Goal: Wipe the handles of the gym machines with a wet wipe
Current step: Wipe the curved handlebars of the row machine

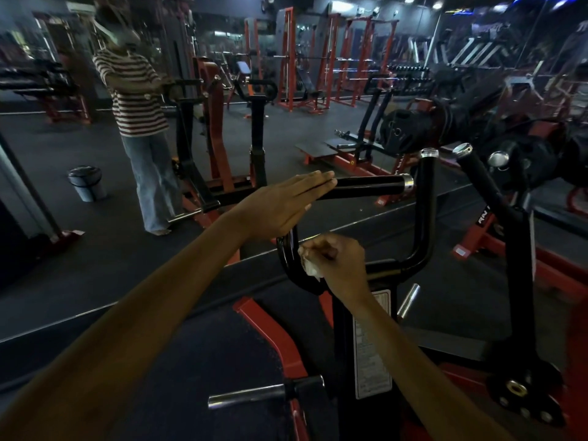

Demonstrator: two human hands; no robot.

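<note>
We wipe the black tubular handle (pixel 366 187) of a red-and-black gym machine (pixel 356 329) facing a mirror.

Our right hand (pixel 339 262) clenches a crumpled white wet wipe (pixel 310 268), mostly hidden under the fingers, against the near bend of the bar; our left hand (pixel 280 208) lies flat, fingers straight, on the handle's left part. At far left a grey round bin (pixel 86 183) stands on the floor; we cannot make out its contents.

Dark gym floor (pixel 286 135) carries a red-and-black machine (pixel 366 338).
</note>
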